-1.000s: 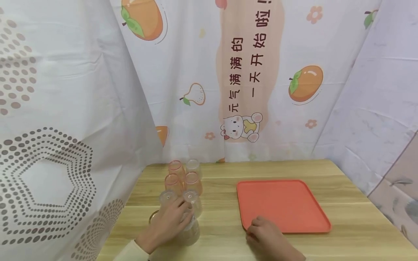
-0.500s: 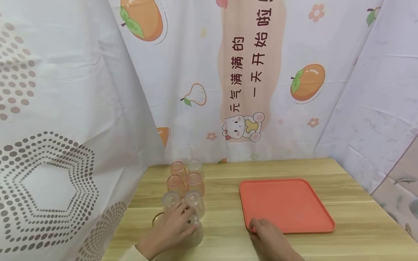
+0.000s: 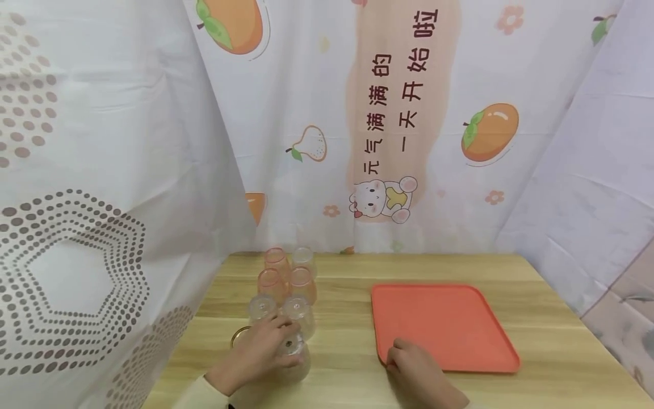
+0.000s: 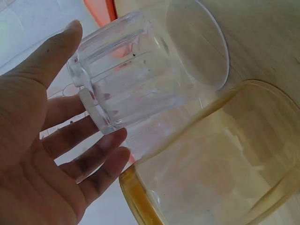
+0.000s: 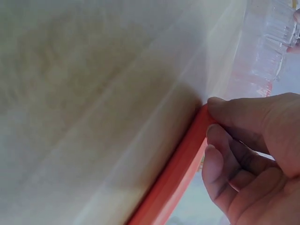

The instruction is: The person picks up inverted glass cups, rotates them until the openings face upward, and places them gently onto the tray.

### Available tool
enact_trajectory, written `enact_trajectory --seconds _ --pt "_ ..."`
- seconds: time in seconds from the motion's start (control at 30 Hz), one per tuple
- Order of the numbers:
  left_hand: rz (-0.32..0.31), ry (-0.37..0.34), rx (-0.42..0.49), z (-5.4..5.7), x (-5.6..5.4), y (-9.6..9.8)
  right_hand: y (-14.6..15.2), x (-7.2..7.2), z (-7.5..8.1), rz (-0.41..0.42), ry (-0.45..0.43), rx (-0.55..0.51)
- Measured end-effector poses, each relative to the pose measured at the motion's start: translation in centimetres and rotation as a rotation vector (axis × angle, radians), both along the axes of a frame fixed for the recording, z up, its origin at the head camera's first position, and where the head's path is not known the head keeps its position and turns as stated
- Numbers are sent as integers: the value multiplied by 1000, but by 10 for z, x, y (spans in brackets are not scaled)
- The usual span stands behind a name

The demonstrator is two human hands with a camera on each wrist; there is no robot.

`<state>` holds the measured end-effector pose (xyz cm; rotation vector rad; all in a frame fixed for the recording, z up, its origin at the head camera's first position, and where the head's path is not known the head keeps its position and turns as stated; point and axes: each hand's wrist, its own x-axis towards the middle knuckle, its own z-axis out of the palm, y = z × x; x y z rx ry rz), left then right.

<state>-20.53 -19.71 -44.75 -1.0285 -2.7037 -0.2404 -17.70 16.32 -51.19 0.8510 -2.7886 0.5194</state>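
Observation:
My left hand is at the base of an upside-down clear glass, the nearest in its column. In the left wrist view, the thumb lies along one side of that clear glass and two fingers reach behind its base. Beside it stands an amber glass, mostly hidden by the hand in the head view. My right hand pinches the near left corner of a red tray between thumb and fingers. In the right wrist view, the thumb presses on the edge of the tray.
Two more clear glasses, one at the left and one at the right, stand just beyond my left hand. Behind them are several pink glasses and a clear glass. Printed curtains enclose the wooden table.
My left thumb has moved away from the fingers, around the base of the clear glass. My right hand stays at the tray's corner. The head view has shifted slightly.

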Motion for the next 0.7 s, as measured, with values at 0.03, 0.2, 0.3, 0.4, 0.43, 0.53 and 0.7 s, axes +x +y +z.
enact_trajectory --seconds 0.03,0.2,0.3,0.4,0.43,0.53,0.7 --pt "-3 -9 3 1 -1 1 1 0 0 -2 -12 1" --pt "-20 -26 8 6 -5 4 4 0 4 -3 -28 -9" --pt "-16 -43 -19 10 -4 4 3 -1 5 4 -17 -22" --pt "-11 -80 -50 12 -3 3 3 -2 4 23 -13 -35" --pt "-12 -94 -57 12 -2 3 3 -2 4 29 -14 -40" --pt "-21 -132 -57 11 -2 2 4 -2 3 46 -18 -52" --pt "-31 -172 -39 10 -3 -1 2 -3 0 37 -14 -60"
